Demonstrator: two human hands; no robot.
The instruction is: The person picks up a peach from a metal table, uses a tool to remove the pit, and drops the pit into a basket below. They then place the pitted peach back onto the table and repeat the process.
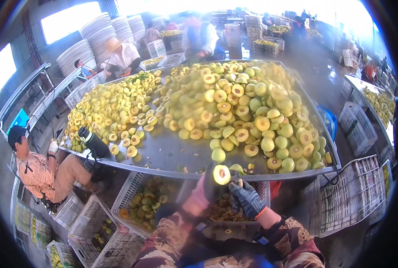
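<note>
My left hand (211,185), dark and blurred, is raised at the near edge of a metal table (172,164). It holds a halved yellow-green stone fruit (221,175), cut face up with the brown centre showing. Just right of it, my right hand (247,199) wears a grey knitted glove. Its fingers curl around what looks like a small hand tool (240,183), mostly hidden. Beyond both hands, a large heap of halved fruit (242,110) covers the table's right side. Below them, a crate with brown scraps (227,209) stands between my forearms.
A plastic crate of fruit halves (145,201) is at lower left; an upended crate (353,197) stands at right. A black bottle (93,142) leans on the table's left edge near a seated person (41,164). Two other people (122,57) are across the table.
</note>
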